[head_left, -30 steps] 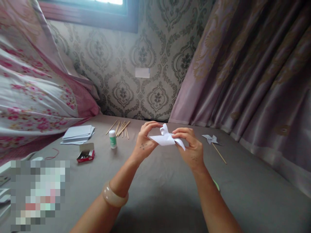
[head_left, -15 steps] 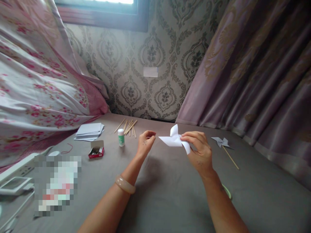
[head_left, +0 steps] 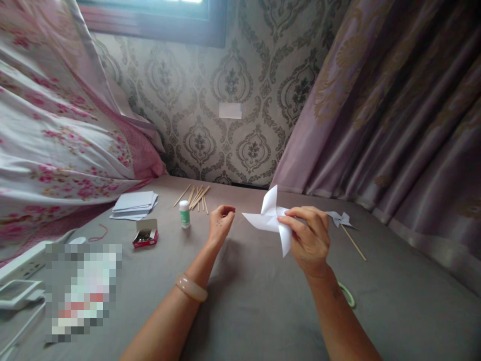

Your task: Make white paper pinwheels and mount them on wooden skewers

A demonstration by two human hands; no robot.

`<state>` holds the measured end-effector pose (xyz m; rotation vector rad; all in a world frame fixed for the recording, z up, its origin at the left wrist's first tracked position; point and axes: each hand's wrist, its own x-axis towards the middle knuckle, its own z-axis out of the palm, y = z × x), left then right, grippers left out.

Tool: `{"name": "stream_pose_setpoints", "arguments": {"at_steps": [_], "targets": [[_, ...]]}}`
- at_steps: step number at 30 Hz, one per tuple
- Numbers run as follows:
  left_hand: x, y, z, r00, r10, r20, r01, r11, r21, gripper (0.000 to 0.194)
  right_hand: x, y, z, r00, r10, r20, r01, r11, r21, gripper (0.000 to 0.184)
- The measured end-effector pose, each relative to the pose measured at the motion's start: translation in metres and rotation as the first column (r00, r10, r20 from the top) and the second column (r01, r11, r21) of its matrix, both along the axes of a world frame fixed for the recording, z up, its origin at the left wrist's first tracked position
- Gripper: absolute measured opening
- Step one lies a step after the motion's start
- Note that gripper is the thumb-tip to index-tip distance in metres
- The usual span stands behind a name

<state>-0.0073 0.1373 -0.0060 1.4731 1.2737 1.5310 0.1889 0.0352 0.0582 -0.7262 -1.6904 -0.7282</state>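
Note:
A white paper pinwheel (head_left: 268, 220) is pinched near its centre by my right hand (head_left: 310, 235), its folded blades spread to the left, up and down. Just left of it, apart from the paper, my left hand (head_left: 221, 223) has its fingers curled against the thumb. Anything in that pinch is too small or hidden to make out. Behind my right hand, a second paper pinwheel (head_left: 340, 219) on a wooden stick (head_left: 353, 242) lies on the grey cloth.
Left of my hands stand a glue stick (head_left: 184, 214) and an open red box (head_left: 146, 235) of small metal pieces. Behind are wooden sticks (head_left: 199, 198) and a stack of paper (head_left: 134, 204). A power strip (head_left: 28, 260) lies far left. A green ring-shaped handle (head_left: 346, 295) shows beside my right forearm.
My right hand has turned the pinwheel, so its blades face me more and one points down. My left hand has shifted slightly left, along with the whole view.

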Motion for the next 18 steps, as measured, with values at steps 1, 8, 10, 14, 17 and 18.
{"name": "stream_pose_setpoints", "arguments": {"at_steps": [1,8,10,14,17,18], "targets": [[-0.001,0.001,-0.002,1.000,0.008,-0.022,-0.008,1.000,-0.003,0.021,-0.001,0.000,0.000,1.000,0.005,-0.013,-0.005,1.000,-0.012,0.028],[-0.005,0.004,-0.027,0.947,0.055,-0.315,-0.071,0.997,-0.038,0.019,-0.020,0.017,-0.013,0.639,0.080,-0.765,-0.472,0.826,-0.308,0.013],[-0.005,0.002,-0.035,0.908,0.051,-0.416,-0.073,0.997,-0.037,0.020,-0.025,0.024,-0.018,0.302,0.001,-0.953,-0.718,0.658,-0.226,0.021],[-0.005,-0.001,-0.044,0.818,0.045,-0.574,-0.071,0.997,-0.023,0.019,-0.018,0.035,-0.025,-0.129,-0.270,-0.954,-0.943,0.332,0.033,0.020],[-0.008,0.002,-0.045,0.756,0.062,-0.651,-0.088,0.996,-0.006,0.020,-0.007,0.038,-0.028,-0.191,-0.382,-0.904,-0.972,0.200,0.121,0.014],[-0.010,0.004,-0.045,0.737,0.077,-0.672,-0.103,0.995,0.001,0.022,-0.004,0.039,-0.028,-0.197,-0.387,-0.901,-0.973,0.190,0.131,0.013]]}}
